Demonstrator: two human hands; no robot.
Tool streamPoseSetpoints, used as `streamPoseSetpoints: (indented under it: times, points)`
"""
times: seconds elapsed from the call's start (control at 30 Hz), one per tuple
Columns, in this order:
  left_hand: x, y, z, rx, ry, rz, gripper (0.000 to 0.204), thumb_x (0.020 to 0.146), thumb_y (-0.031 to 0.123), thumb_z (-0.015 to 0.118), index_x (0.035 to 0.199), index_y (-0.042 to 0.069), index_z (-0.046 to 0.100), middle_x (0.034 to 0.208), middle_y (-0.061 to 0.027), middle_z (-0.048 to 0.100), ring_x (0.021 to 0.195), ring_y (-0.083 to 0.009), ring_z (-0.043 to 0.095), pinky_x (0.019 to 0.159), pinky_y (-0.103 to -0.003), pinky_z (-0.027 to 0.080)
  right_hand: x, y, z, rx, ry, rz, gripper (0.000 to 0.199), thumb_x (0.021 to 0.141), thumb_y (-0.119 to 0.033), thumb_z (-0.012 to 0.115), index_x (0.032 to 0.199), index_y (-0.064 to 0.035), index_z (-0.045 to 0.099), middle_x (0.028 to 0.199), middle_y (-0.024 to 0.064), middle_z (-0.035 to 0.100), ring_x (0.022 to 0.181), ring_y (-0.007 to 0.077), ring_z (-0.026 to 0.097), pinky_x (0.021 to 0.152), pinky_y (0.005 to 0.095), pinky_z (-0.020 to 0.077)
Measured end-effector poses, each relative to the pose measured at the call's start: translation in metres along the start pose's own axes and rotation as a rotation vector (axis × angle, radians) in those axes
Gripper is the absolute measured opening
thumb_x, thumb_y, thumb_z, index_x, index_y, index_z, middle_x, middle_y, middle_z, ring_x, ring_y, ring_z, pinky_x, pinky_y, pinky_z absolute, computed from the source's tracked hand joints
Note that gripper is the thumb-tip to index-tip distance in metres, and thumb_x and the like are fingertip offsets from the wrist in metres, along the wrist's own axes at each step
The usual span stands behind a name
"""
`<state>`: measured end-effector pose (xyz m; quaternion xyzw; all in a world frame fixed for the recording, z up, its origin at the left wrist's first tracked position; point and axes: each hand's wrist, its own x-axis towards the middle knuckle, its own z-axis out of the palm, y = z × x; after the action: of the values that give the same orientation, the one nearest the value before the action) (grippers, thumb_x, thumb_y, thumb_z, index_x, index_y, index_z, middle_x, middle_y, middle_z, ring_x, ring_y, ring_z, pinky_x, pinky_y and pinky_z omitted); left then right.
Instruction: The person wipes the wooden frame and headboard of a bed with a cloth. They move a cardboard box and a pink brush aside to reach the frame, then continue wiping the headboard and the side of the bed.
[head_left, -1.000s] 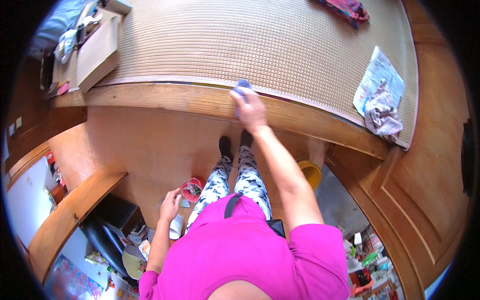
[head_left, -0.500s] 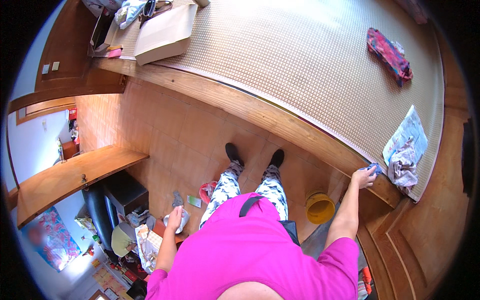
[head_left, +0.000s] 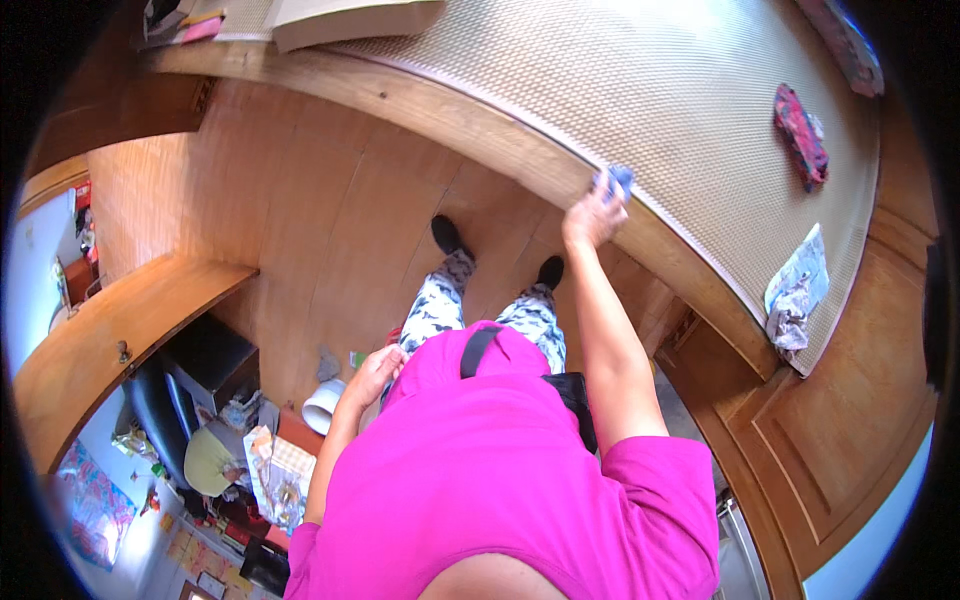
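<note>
A blue cloth is clasped at the fingertips of the curled right hand. Beneath this grip, the wooden edge is slanted, far left to near right. The left hand, farther away, is half-curled; its contents cannot be told.

Head-worn, the wide fisheye view looks steeply down, the bright magenta short-sleeved shirt closest to it; farther off runs the long light-brown wooden rail, with orange-brown tiled floor on its near side and beige woven mat beyond.
</note>
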<state>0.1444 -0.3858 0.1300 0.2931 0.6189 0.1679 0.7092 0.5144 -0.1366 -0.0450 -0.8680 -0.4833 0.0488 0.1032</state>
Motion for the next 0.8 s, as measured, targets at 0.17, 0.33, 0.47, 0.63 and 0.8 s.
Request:
streamPoseSetpoints:
  times: [0.17,0.33,0.47,0.63,0.8]
  points:
    - [-0.028,0.038,-0.053,0.296,0.064,-0.065,0.035,0.103,0.035,0.058,0.092,0.002,0.057,0.078,0.0003,0.056,0.073,-0.0113,0.051,0.068,-0.029,0.044,-0.029,-0.130,0.002,0.206,-0.220,-0.395,0.057,0.085,-0.007,0.067,0.136,-0.0296,0.057,0.138,0.0100,0.043,0.118,0.0395,0.047,0.098,0.0472,0.0503]
    - [-0.026,0.039,-0.089,0.457,0.439,0.020,0.027,0.106,0.030,0.051,0.101,0.003,0.050,0.084,-0.0242,0.061,0.079,-0.0395,0.063,0.071,-0.044,0.048,-0.002,-0.097,-0.020,0.411,-0.020,-0.571,0.055,0.083,0.002,0.059,0.137,-0.0110,0.056,0.124,0.0159,0.063,0.114,0.0368,0.057,0.099,0.0468,0.0439]
    - [-0.010,-0.018,-0.154,0.964,0.578,0.029,0.026,0.103,0.035,0.052,0.101,0.009,0.049,0.081,-0.0230,0.068,0.076,-0.0494,0.064,0.063,-0.057,0.049,0.028,0.008,-0.039,0.254,0.199,-0.240,0.060,0.084,0.001,0.061,0.142,-0.0084,0.052,0.135,0.0173,0.059,0.123,0.0377,0.055,0.104,0.0488,0.0412]
    - [0.031,-0.029,-0.184,1.086,0.423,0.040,0.025,0.102,0.034,0.054,0.097,0.010,0.052,0.081,-0.0215,0.069,0.076,-0.0461,0.066,0.063,-0.056,0.051,0.033,0.099,-0.027,0.124,0.168,0.454,0.068,0.090,-0.011,0.066,0.152,-0.0156,0.038,0.144,0.0189,0.047,0.133,0.0365,0.045,0.109,0.0530,0.0365]
    - [0.076,0.068,-0.165,0.892,0.254,0.182,0.019,0.100,0.029,0.060,0.103,0.010,0.061,0.089,-0.0159,0.070,0.080,-0.0384,0.067,0.069,-0.048,0.052,0.004,-0.060,0.022,-0.064,0.148,0.281,0.057,0.090,-0.005,0.060,0.143,-0.0230,0.047,0.145,0.0158,0.041,0.119,0.0420,0.046,0.102,0.0528,0.0420]
